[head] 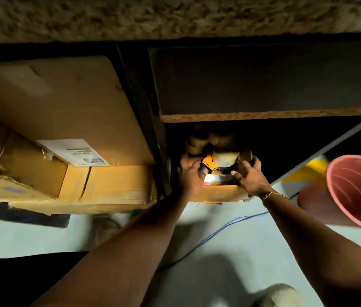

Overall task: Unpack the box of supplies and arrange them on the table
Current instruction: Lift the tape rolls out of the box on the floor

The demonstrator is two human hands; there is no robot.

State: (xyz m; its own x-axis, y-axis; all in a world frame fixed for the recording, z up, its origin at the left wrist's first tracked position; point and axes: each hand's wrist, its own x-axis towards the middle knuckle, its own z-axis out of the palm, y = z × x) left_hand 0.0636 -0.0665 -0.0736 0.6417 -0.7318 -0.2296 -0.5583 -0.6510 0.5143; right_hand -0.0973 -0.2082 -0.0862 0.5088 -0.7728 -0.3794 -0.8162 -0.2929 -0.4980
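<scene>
Two hands gripped the small cardboard box (pixel 215 192), the left hand (pixel 190 175) curled over its left rim, the right hand (pixel 250 176) over its right. It sat on the floor (pixel 42 235) under a dark shelf (pixel 263 80).

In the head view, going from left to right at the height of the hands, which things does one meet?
large cardboard box → left hand → small open box, gripped by both hands at its sides → right hand → pink cup
</scene>
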